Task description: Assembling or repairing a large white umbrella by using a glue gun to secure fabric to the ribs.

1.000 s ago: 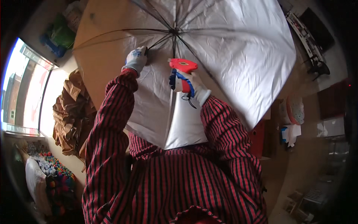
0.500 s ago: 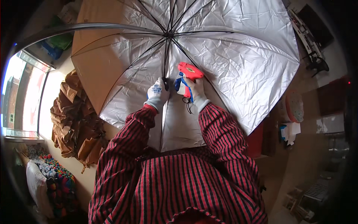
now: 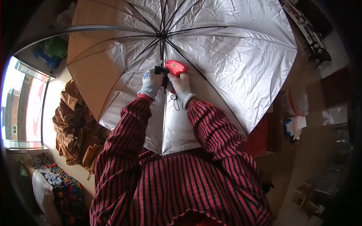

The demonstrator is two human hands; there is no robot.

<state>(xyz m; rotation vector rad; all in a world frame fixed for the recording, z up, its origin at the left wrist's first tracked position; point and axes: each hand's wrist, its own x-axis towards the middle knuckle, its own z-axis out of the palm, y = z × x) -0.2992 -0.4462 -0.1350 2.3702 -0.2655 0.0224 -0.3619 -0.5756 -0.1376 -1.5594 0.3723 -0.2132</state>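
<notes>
An open umbrella [image 3: 233, 60] with a silver lining is spread before me, its black ribs meeting at a hub [image 3: 161, 35]. My left hand [image 3: 151, 82], in a white glove with blue print, closes around a rib below the hub. A small dark piece [image 3: 161, 70] sticks out at its fingertips; I cannot make out what it is. My gloved right hand [image 3: 181, 86] grips a red and blue tagging gun [image 3: 175, 67] by its handle. The gun's front end is right against the dark piece and the left fingers. A black cord loop [image 3: 174, 101] hangs below the gun.
Crumpled brown paper-like material [image 3: 77, 128] is heaped at the left, beside a bright window [image 3: 28, 98]. Bundles of colourful cloth [image 3: 64, 180] lie at the lower left. A tub [image 3: 298, 100] stands at the right. A curved metal bar [image 3: 94, 28] crosses the upper left.
My right hand has brought the tagging gun leftward to the left hand. The left hand has shifted slightly up and left, and the dark piece now shows at its fingertips.
</notes>
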